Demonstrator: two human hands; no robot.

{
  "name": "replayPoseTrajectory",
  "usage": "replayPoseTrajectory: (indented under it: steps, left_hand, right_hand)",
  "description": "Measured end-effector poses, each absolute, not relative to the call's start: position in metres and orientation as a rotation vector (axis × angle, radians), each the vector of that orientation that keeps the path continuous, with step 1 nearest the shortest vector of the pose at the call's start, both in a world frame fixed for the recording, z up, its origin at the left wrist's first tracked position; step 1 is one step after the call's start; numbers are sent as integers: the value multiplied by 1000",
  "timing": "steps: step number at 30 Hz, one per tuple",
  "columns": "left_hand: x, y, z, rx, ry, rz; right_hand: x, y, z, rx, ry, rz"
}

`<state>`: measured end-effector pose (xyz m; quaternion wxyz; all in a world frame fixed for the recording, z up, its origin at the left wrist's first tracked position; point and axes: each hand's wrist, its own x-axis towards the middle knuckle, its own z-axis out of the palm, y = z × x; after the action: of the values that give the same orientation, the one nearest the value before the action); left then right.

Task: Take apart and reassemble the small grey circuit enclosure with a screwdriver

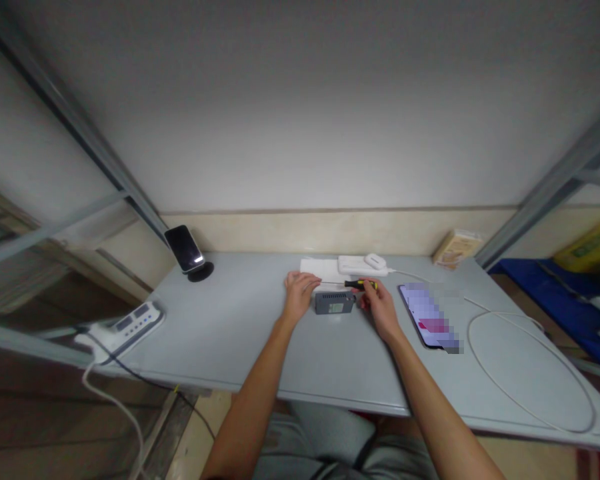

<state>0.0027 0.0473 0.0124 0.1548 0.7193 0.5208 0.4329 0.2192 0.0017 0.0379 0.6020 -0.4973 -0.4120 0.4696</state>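
The person's left hand rests against the left end of a small grey box-shaped device lying flat on the grey table, fingers curled onto its edge, steadying rather than lifting it. The right hand is closed around a yellow-and-black screwdriver, whose shaft points left across the top of the device, just behind it.

The tool is held far out at arm's reach and nearly level (a poor angle for pressing into a screw head), so the tip could slip off and skid over the casing or towards the left fingers, which sit close to its line. The device is held by one end only; a sideways push could turn it on the smooth tabletop.

A phone lies face up just right of the working wrist, and a white cable loops beyond it. A sweep of the forearm could knock either.
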Motion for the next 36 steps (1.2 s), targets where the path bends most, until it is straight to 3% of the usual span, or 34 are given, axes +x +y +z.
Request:
replayPoseTrajectory:
  steps: [6, 11, 20, 29, 36]
  left_hand:
    - [-3, 32, 28, 2004, 1348, 1502]
    - [-3, 5, 32, 2141, 984, 1345]
    - [8, 5, 17, 1828, 1084, 1405]
    - [4, 10, 11, 1904, 1378, 1171]
    - [-2, -2, 26, 2131, 1083, 934]
  right_hand:
    - [221, 6, 32, -1121, -858, 999]
    - [222, 6, 30, -1087, -793, 993]
    - [221, 6, 33, -1093, -749, 1004]
    - [220, 6, 32, -1149, -742, 954]
    - [227, 6, 33, -1154, -645, 857]
